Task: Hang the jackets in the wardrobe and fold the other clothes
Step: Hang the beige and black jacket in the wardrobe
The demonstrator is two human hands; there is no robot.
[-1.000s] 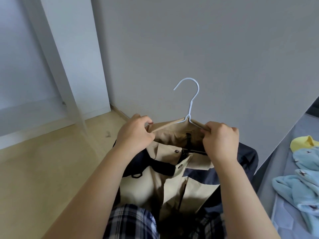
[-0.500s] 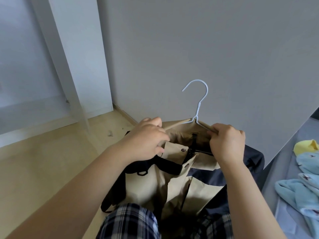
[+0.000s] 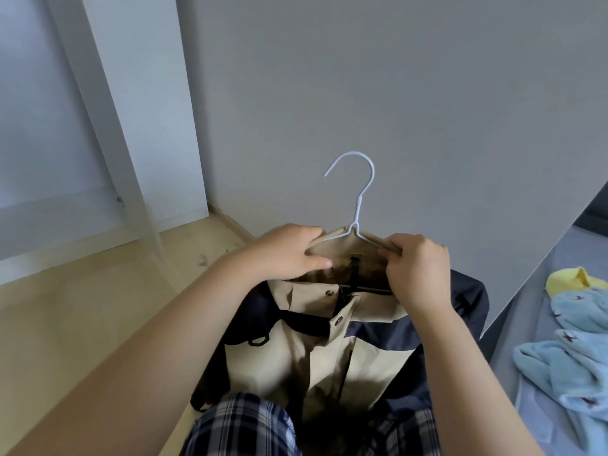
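one jacket (image 3: 316,350), beige with navy panels, hangs on one white wire hanger (image 3: 357,205) in front of the person, its collar up at the grips and its body dropping below them toward the plaid-clad knees (image 3: 243,426). two snap buttons show on the front placket just under the collar. the left hand (image 3: 289,255) lies over the left shoulder of the jacket, fingers fairly straight along the fabric and the hanger's arm, thumb tucked under the collar edge; the grip here is loose and flat rather than closed. the right hand (image 3: 416,268) has a narrow grip, fingers curled and pinching the collar fabric over the hanger's right arm. the hanger's hook rises free above and between the two grips, touching nothing. the jacket's hem and sleeves are cut off by the knees and the frame's lower edge, and the inside of the collar is dark and hard to read. beyond the grips stands a grey panel (image 3: 394,93); left of them, a white frame (image 3: 141,126) and pale wood floor (image 3: 65,324). right of the right grip, a bed (image 3: 539,307) carries light blue clothes (image 3: 572,353) and one yellow piece (image 3: 572,279), all partly cut off, their count unclear.
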